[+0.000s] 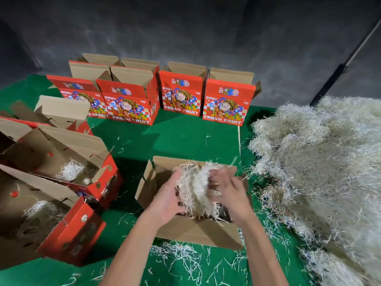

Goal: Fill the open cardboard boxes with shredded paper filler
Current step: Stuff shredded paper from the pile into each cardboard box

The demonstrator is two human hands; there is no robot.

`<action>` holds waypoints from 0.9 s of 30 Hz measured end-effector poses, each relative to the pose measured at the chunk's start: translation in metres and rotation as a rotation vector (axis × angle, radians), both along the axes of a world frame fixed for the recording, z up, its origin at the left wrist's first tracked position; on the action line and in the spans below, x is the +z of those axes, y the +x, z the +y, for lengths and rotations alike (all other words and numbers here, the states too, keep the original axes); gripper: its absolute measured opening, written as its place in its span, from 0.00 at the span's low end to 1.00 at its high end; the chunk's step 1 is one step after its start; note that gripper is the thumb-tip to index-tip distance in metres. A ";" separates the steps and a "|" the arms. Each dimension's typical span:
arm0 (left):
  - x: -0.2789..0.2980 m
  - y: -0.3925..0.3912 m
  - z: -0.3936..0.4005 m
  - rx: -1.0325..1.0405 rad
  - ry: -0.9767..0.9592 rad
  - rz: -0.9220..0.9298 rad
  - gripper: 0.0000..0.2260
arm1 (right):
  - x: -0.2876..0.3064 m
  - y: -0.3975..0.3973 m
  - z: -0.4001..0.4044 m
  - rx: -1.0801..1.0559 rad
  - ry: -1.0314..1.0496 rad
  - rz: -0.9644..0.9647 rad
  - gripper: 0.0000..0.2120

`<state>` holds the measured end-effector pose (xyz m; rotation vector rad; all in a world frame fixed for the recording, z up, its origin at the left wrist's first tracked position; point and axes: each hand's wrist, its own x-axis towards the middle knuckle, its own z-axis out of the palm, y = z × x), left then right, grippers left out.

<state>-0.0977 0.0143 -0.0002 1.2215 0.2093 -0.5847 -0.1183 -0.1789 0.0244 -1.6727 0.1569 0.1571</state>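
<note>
both my hands (203,193) clutched pale shredded paper wad (194,188) over brown cardboard box (198,230); loose strands cld spill onto green desk (175,137).

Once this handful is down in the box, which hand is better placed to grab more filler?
Probably the right hand: the big shredded paper pile lies on its side, just past the open box. The left hand would have to cross over.

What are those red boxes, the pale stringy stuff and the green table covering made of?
The red boxes look like corrugated cardboard: plain brown inside the flaps, glossy red print outside. The stringy filler seems to be finely shredded paper, off-white, in thin crinkled strands that tangle into heaps. The green covering looks like matte cloth, perhaps felt; the weave cannot be made out.
</note>
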 end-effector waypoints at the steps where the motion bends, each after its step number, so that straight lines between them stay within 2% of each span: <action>1: -0.002 -0.003 -0.007 -0.012 0.045 -0.053 0.45 | -0.006 -0.002 0.008 0.081 0.090 0.054 0.13; 2: -0.006 -0.006 -0.012 0.012 0.164 -0.089 0.50 | -0.010 -0.004 0.013 0.109 0.192 0.102 0.13; 4: -0.012 -0.011 -0.010 0.159 0.317 -0.093 0.55 | -0.015 -0.004 0.015 0.013 0.331 0.133 0.13; 6: -0.013 -0.010 0.001 0.229 0.388 -0.064 0.54 | -0.020 0.000 0.008 -0.167 0.227 0.063 0.08; 8: -0.010 -0.007 0.009 0.176 0.419 -0.048 0.53 | -0.024 0.003 0.001 -0.227 -0.027 -0.024 0.08; 9: -0.007 -0.006 0.009 0.131 0.430 -0.044 0.52 | -0.025 0.004 0.002 -0.200 -0.099 -0.023 0.10; 11: -0.001 -0.008 -0.001 0.048 0.449 -0.017 0.50 | -0.024 0.005 0.018 -0.121 -0.110 0.047 0.18; 13: 0.001 -0.011 -0.021 0.073 0.476 -0.011 0.51 | -0.027 0.004 0.037 -0.115 -0.106 0.052 0.23; 14: 0.000 -0.011 -0.028 0.147 0.456 -0.008 0.48 | -0.027 0.004 0.045 -0.153 -0.121 0.001 0.24; 16: 0.000 -0.007 -0.034 0.310 0.343 -0.013 0.30 | -0.029 0.005 0.051 -0.208 -0.099 -0.062 0.30; 17: -0.001 -0.004 -0.034 0.347 0.276 -0.001 0.26 | -0.031 0.005 0.050 -0.222 -0.036 -0.032 0.33; 18: -0.002 -0.002 -0.033 0.364 0.222 0.035 0.24 | -0.034 0.006 0.048 -0.233 0.023 0.011 0.34; 20: -0.009 0.001 -0.030 0.365 0.239 0.118 0.25 | -0.037 0.008 0.044 -0.254 0.062 0.106 0.31; 22: -0.014 0.005 -0.026 0.352 0.249 0.168 0.25 | -0.039 0.010 0.039 -0.266 0.077 0.173 0.32; 24: -0.014 0.010 -0.018 0.370 0.172 0.216 0.22 | -0.038 0.014 0.035 -0.285 0.090 0.192 0.34; 27: -0.016 0.015 -0.014 0.352 0.098 0.254 0.21 | -0.034 0.018 0.034 -0.299 0.124 0.251 0.28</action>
